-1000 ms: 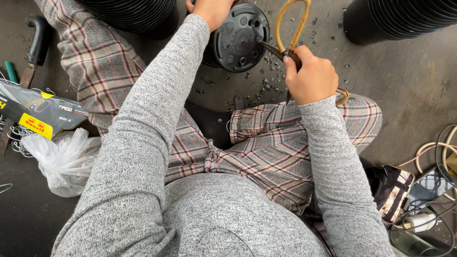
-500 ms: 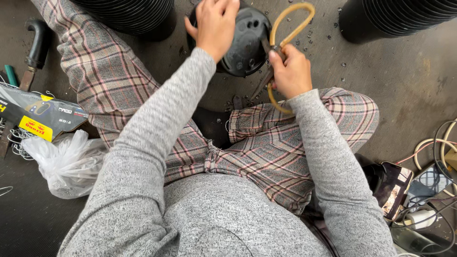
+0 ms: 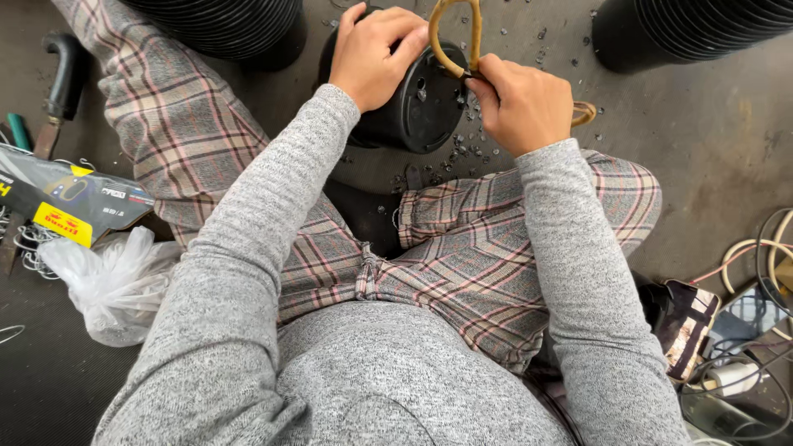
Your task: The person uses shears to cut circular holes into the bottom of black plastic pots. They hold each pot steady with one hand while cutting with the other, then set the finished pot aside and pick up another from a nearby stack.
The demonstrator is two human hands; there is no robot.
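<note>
A black round plastic pot (image 3: 417, 107) lies tilted on the grey floor in front of my crossed legs, its base turned toward me. My left hand (image 3: 372, 54) grips its upper rim from the left. My right hand (image 3: 522, 103) is closed around a tool with tan looped handles (image 3: 454, 41), held against the pot's right edge. The tool's working end is hidden behind my fingers. Small dark bits (image 3: 467, 149) are scattered on the floor under the pot.
Two stacks of black ribbed pots stand at the back left (image 3: 223, 21) and back right (image 3: 702, 29). On the left lie a clear plastic bag (image 3: 111, 281), a printed package (image 3: 70, 198) and a black-handled tool (image 3: 62, 70). Cables and a small pouch (image 3: 686, 326) crowd the right.
The view has shifted so pot and hands sit lower and nearer. My left hand has slid onto the pot's rim. My right hand has brought the looped tool up against the pot's right edge.
</note>
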